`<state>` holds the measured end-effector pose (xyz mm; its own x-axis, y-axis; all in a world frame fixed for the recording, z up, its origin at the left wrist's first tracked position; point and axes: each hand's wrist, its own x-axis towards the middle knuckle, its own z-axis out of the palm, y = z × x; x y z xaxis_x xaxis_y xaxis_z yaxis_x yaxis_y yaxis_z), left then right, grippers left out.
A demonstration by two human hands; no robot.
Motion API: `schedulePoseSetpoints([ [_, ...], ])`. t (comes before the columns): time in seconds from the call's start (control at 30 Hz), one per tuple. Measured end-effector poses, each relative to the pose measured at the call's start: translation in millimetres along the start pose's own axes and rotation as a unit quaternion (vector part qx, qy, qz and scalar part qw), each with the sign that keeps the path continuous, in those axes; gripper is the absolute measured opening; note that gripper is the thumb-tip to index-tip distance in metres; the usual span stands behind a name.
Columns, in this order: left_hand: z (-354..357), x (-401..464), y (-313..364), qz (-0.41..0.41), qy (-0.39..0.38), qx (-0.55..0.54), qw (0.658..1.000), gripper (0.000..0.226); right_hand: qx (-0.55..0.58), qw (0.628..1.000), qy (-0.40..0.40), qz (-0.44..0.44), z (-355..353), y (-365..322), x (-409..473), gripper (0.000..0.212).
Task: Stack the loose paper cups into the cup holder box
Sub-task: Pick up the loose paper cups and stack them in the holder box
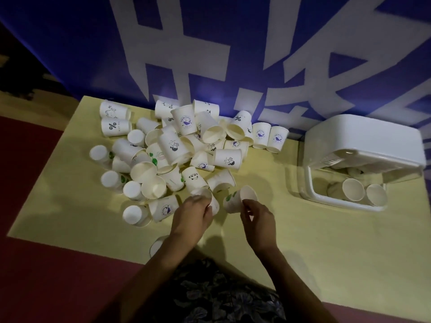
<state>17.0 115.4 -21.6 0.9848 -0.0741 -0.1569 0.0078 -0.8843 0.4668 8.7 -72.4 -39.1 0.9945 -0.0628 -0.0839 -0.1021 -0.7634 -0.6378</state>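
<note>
On the left of the pale yellow table (303,252) lies the heap of loose paper cups (168,145), tumbled on their sides, upright and upturned; they overlap too much for a sure count, but I judge some forty or so. One more cup (156,245) lies apart at the near edge, half hidden by the left forearm.

These cups should be very light, thin-walled and easily crushed, so a soft pinch near the stiffer rolled rim or around the base looks wisest.

The left hand (194,214) has its grip closed around one plain cup (208,198). Just beside it, the right hand (257,217) grips by the rim one cup with green print (235,202), tilted with its mouth upward.

Well apart at the right stands the white cup holder box (345,201), lid (363,141) raised; two cup mouths show clearly inside, with perhaps more behind, unclear.
</note>
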Motion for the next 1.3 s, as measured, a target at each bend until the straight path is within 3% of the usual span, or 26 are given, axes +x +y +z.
schedulePoseSetpoints([
  [0.17,-1.9,24.2,61.3,0.079,0.008,0.013,0.997,0.017,-0.086,0.992,0.076,-0.056,-50.2,13.5,5.5,0.013],
  [0.3,2.6,45.6,110.6,0.141,0.015,0.025,0.990,0.022,-0.108,0.988,0.098,-0.048,-81.3,31.8,9.1,0.007],
  [0.53,24.5,70.0,190.0,0.179,-0.004,0.043,0.983,0.031,-0.108,0.986,0.127,-0.014,-140.7,89.8,13.7,0.008],
  [0.83,79.1,75.3,312.7,0.183,0.007,0.072,0.981,0.011,-0.092,0.986,0.142,0.009,-233.8,199.2,27.8,0.016],
  [0.93,99.3,84.0,332.8,0.201,0.029,0.025,0.979,0.006,-0.104,0.985,0.138,0.004,-253.2,224.9,38.6,0.009],
  [1.03,116.7,92.1,356.1,0.213,0.042,0.030,0.976,0.010,-0.107,0.986,0.128,-0.008,-267.7,249.0,48.6,0.010],
  [1.13,133.7,100.1,377.4,0.197,0.010,0.012,0.980,0.018,-0.114,0.988,0.104,-0.014,-275.5,273.5,60.2,0.011],
  [1.3,161.9,114.1,393.5,0.183,-0.051,0.084,0.978,0.027,-0.128,0.990,0.065,-0.013,-275.7,294.8,69.8,0.012],
])
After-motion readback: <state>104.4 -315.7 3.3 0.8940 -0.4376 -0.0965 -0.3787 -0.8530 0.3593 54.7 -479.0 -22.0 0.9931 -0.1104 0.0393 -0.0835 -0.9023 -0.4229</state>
